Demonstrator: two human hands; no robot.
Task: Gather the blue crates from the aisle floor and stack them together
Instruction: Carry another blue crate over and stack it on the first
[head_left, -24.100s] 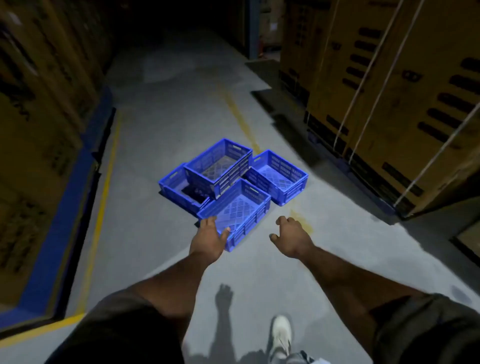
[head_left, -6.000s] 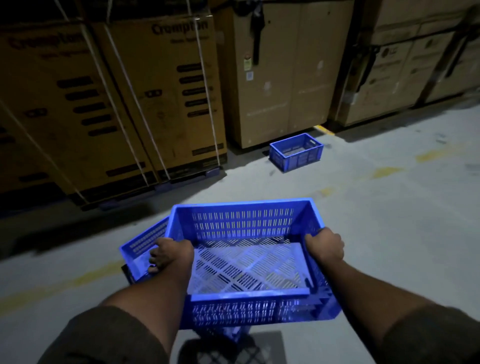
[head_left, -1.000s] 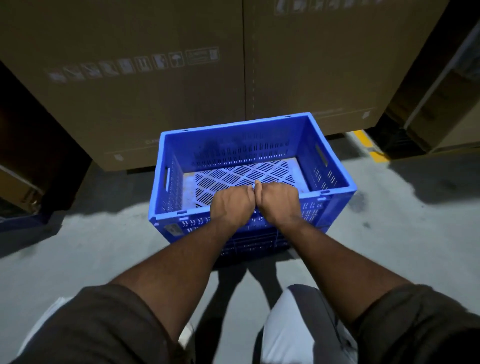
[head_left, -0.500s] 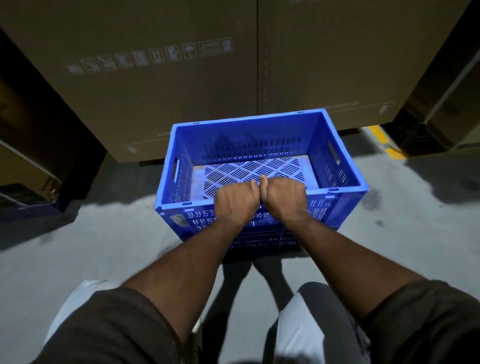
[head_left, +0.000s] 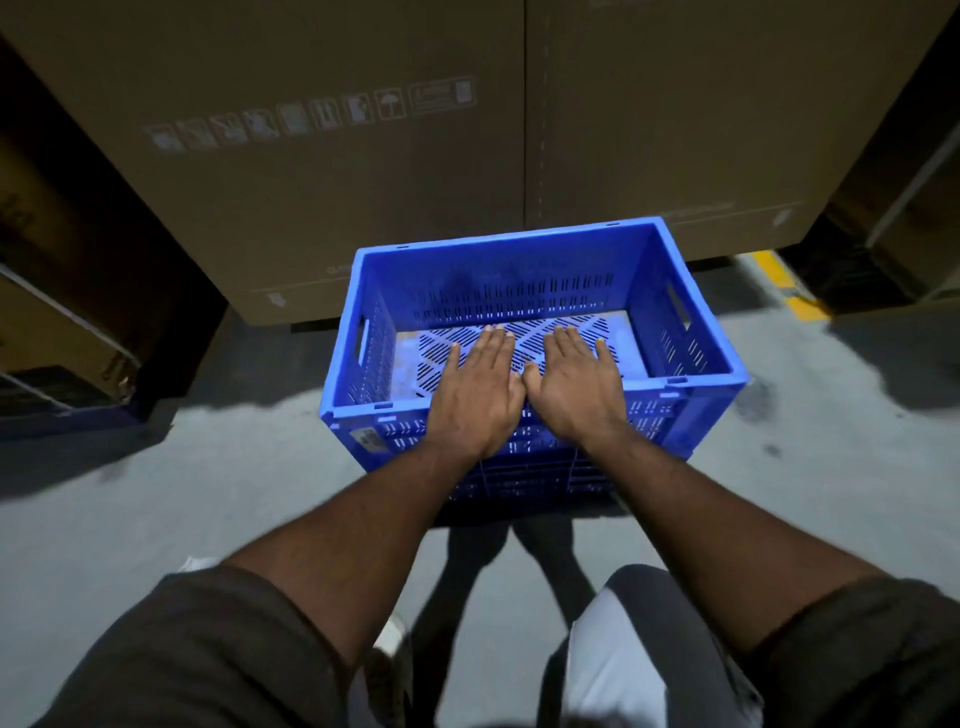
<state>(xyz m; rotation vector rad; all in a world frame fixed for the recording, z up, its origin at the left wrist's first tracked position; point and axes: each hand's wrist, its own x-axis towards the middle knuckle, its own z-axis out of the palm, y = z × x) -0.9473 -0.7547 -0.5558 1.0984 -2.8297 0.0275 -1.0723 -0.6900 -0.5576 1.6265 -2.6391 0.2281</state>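
Observation:
A blue slotted crate (head_left: 691, 374) stands on top of other blue crates (head_left: 524, 480), whose walls show below its near side. The stack rests on the grey floor right in front of a large cardboard box. My left hand (head_left: 475, 397) and my right hand (head_left: 569, 387) lie side by side over the crate's near rim, fingers stretched out flat above the crate's perforated bottom. Neither hand grips anything.
Tall cardboard boxes (head_left: 363, 156) form a wall just behind the stack. A strapped carton on a pallet (head_left: 62, 353) is at the left, more cartons (head_left: 904, 228) at the right. A yellow floor line (head_left: 784, 283) runs at the right. My knees and a shoe are below.
Both hands were closed on the crate's near rim half a second ago; they have let go and now lie flat with fingers extended. The view has shifted slightly.

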